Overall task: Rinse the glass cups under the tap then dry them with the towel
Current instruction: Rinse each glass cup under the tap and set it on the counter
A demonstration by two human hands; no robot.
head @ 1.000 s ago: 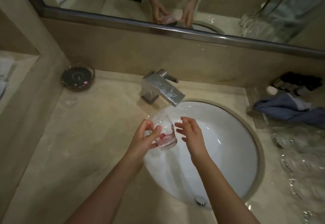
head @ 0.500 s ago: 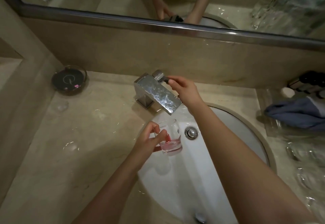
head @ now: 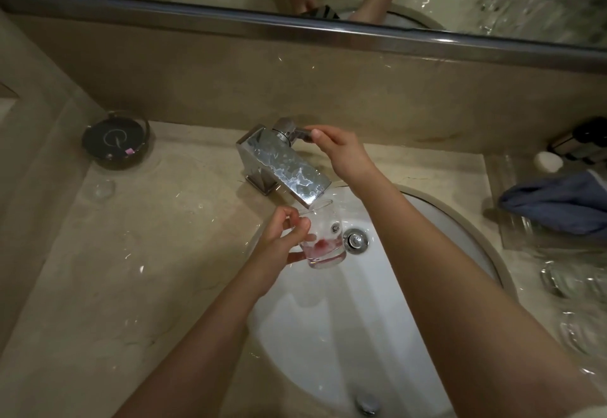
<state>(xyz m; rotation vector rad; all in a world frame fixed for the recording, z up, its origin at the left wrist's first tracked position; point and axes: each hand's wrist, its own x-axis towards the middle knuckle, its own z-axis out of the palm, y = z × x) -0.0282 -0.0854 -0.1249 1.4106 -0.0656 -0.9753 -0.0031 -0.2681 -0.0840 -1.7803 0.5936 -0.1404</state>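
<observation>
**Glass held ready under the spout as a hand takes the tap lever**

The left hand (head: 282, 240) has its grip curled round a glass cup (head: 323, 237), fingers and thumb wrapped about the wall, holding it tilted with its mouth just below the spout of the tap (head: 285, 168), likely so water falls straight in. A reddish residue sits at the cup's bottom. Beyond that grip, the right hand (head: 341, 151) pinches the tap lever (head: 295, 133), apparently to start the flow; no stream is visible. The sink (head: 328, 335) lies beneath the cup to catch runoff. Well to the right of both grips, a blue towel (head: 558, 204) waits on the desk (head: 164, 253), with more glass cups (head: 578, 286) nearby.
</observation>
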